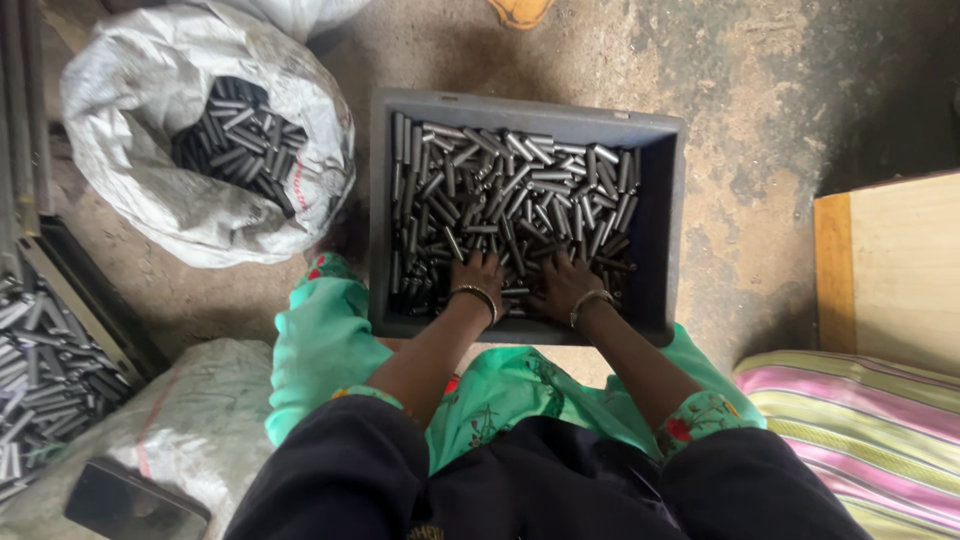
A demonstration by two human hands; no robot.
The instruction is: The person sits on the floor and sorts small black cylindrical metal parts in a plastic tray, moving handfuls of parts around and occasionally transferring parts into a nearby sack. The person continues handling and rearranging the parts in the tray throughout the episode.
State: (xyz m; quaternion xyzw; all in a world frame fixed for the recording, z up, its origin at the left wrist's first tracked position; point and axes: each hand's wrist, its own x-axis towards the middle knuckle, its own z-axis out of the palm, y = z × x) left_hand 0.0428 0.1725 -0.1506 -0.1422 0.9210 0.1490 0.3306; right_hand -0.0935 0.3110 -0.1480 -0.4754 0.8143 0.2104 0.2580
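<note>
A grey plastic crate (pixel 664 225) sits on the floor in front of my knees, filled with several short dark metal rods (pixel 510 195). Both hands rest palm-down on the rods at the crate's near side. My left hand (pixel 476 273) wears a bangle at the wrist, and its fingers lie spread over the rods. My right hand (pixel 563 284), also with a bangle, lies just beside it, fingers spread into the pile. Neither hand visibly grips a rod.
A white woven sack (pixel 150 190) holding more rods stands at the upper left. Another pile of rods (pixel 45 370) lies in a tray at the left edge. A dark phone (pixel 130 503) rests on a sack at lower left. A wooden board (pixel 890 265) and striped cloth (pixel 860 425) are at the right.
</note>
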